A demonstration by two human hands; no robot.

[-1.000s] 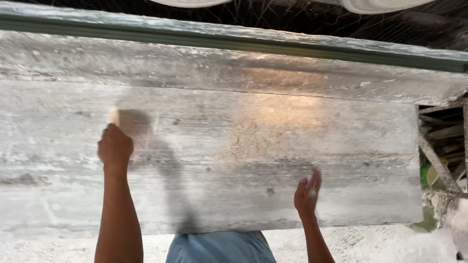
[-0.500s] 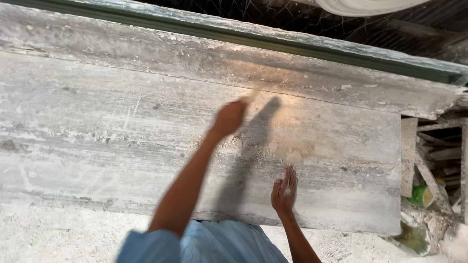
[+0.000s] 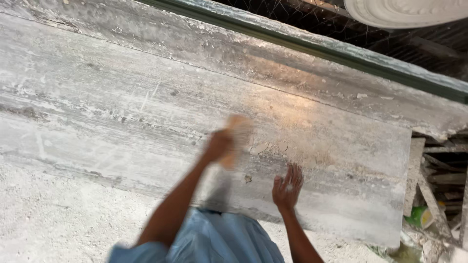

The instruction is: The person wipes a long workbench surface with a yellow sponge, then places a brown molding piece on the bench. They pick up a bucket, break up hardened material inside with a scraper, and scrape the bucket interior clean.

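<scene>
Head view: left hand [image 3: 219,145] grips blurred tan block [image 3: 237,138]; right hand [image 3: 287,187] spread on dusty slab [image 3: 122,107].

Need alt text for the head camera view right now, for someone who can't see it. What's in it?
The person's left hand holds a blurred tan pad-like object against a dusty grey-white slab, while the right hand rests open with fingers spread on the slab nearer its right end. A white moulded piece shows at top right, wooden scraps beyond the slab's right edge.
</scene>
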